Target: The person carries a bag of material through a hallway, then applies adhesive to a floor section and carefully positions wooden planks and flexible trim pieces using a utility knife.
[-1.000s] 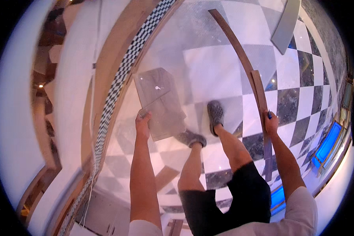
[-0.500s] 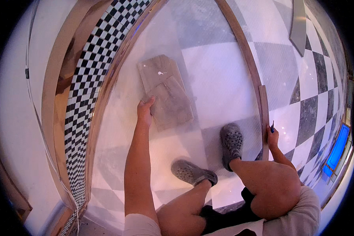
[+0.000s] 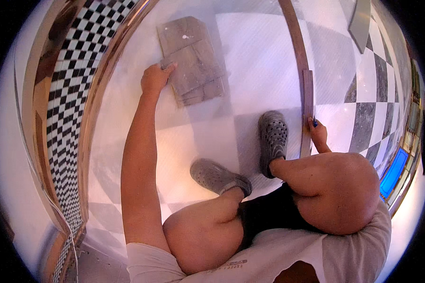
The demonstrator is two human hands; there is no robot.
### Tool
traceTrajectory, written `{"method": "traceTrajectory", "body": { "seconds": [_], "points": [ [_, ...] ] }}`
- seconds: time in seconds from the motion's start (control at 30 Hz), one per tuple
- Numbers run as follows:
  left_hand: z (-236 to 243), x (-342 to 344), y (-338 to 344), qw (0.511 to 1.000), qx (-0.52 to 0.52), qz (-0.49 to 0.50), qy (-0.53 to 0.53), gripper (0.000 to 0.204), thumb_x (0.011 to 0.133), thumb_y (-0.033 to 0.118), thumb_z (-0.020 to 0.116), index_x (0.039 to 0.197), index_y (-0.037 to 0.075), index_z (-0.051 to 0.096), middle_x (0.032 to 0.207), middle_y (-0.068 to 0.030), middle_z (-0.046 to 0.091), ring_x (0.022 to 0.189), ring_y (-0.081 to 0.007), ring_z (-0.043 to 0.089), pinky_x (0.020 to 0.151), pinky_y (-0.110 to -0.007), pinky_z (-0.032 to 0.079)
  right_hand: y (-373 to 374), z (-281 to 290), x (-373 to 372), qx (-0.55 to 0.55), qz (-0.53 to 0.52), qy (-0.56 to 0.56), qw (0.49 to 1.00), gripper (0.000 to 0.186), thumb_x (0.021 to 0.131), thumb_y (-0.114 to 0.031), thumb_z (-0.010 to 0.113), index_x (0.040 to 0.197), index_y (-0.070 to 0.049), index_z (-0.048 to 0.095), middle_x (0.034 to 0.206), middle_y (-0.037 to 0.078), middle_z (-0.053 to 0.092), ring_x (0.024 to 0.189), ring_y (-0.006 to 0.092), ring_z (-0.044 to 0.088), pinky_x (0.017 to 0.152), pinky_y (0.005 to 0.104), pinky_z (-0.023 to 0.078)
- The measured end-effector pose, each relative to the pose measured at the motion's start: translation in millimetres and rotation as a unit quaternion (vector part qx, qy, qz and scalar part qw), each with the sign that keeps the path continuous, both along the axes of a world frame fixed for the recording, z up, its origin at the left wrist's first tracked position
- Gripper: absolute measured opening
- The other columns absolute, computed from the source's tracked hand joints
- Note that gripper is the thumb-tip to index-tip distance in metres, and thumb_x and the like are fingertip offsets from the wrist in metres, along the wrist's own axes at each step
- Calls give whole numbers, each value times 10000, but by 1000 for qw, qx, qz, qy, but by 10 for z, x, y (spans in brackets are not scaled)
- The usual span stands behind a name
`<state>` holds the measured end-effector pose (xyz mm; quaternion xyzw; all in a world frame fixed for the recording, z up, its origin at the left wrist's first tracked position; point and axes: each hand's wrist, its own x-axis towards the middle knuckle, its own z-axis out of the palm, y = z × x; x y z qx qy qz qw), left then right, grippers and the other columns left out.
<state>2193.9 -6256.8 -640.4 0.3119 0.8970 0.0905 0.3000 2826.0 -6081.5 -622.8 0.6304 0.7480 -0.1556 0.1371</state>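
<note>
- Left hand (image 3: 157, 79) grips the left edge of overlapping grey-brown boards (image 3: 193, 54), grained and white-spotted, ahead of the left shoe (image 3: 218, 176).
- Right hand (image 3: 318, 134) clasps a small blue object (image 3: 315, 123), mostly hidden, beside narrow brown strips (image 3: 308, 92); contact unclear.
- Shirt (image 3: 278, 250) print: too small to read.

over my remote feed i count one left hand (image 3: 157, 79) and one right hand (image 3: 319, 134), two clogs (image 3: 273, 134), and one pair of shorts (image 3: 269, 212). toward the upper edge of the floor (image 3: 264, 56) i make out at least two overlapping boards (image 3: 193, 59); their exact number i can't tell. nearer its right edge i get two brown strips (image 3: 295, 33), one small blue item (image 3: 315, 123), one grey panel (image 3: 360, 26) and one blue panel (image 3: 394, 174). along its left edge i count one band of small checkered tiles (image 3: 75, 113).
</note>
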Motion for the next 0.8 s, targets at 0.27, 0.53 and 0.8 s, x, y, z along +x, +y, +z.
{"method": "traceTrajectory", "body": {
  "seconds": [0.27,0.53,0.8],
  "points": [
    [-349,3,-231,948,198,173,-180,325,815,282,800,897,10,641,758,-60,671,620,-146,610,572,-297,484,158,144,-120,30,99,-104,989,558,968,-574,473,871,-46,626,788,245,674,775,466,651,675,543,497],
    [-369,22,-806,981,188,48,-11,350,905,262,687,1129,-3,637,1034,-153,665,930,-269,636,841,-398,515,329,120,-683,42,76,-35,996,533,982,-531,482,928,-24,638,797,244,680,795,456,659,683,529,504],
    [-45,1009,-1753,965,112,-68,227,627,937,315,624,1481,95,405,1576,-208,253,1424,-401,285,1184,-505,220,242,56,-1388,65,200,81,974,343,960,-361,596,904,-26,642,765,236,665,725,433,664,646,500,525]
  ]
}}
